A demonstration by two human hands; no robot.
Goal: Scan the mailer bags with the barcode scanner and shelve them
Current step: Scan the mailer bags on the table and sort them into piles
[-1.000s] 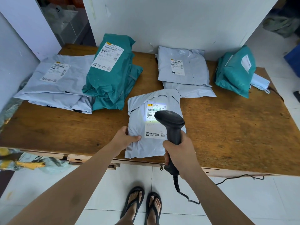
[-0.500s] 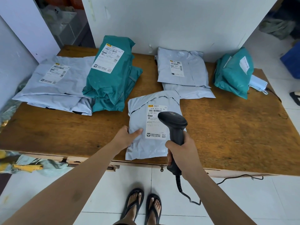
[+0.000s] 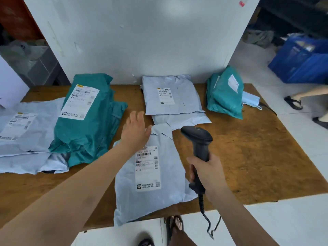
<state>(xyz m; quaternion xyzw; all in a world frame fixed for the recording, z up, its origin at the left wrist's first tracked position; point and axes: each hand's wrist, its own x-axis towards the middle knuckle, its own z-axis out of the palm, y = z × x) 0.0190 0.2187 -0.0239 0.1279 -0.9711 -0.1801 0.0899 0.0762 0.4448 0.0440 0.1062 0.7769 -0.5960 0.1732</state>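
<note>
A grey mailer bag with a white label lies at the front of the wooden table, its lower end hanging over the edge. My left hand is stretched out flat above the bag's top left corner, fingers straight, holding nothing. My right hand grips the handle of the black barcode scanner, which stands upright just right of the bag, with no light on the label. More mailers lie behind: a teal one, grey ones at the left and at the back, and a teal one at the right.
A white wall panel rises behind the table. The scanner's cable hangs off the front edge. A blue crate stands on the floor at the right, where another person's legs pass. My feet in sandals are below.
My left hand let go of the grey bag's left edge and reached forward over its top corner. The scanner's light went off. The view moved closer and tilted up.
</note>
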